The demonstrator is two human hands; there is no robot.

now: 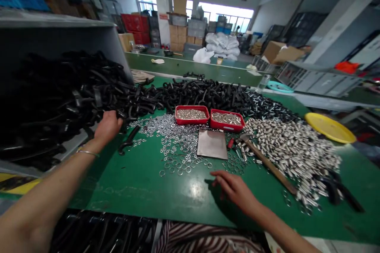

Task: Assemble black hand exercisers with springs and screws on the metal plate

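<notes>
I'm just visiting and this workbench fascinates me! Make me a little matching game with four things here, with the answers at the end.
1. Left hand
2. Metal plate
3. Hammer
4. Round dish

A. Yellow
B. At the heap of black parts
C. Has a wooden handle
D. In front of the red trays

Pairs: 1-B, 2-D, 3-C, 4-A

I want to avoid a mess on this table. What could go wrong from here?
The left hand is at the heaped black parts; some might slide down. The right hand is near loose rings and could brush them away. The hammer lies by the pins; lifting it may scatter some.
</notes>
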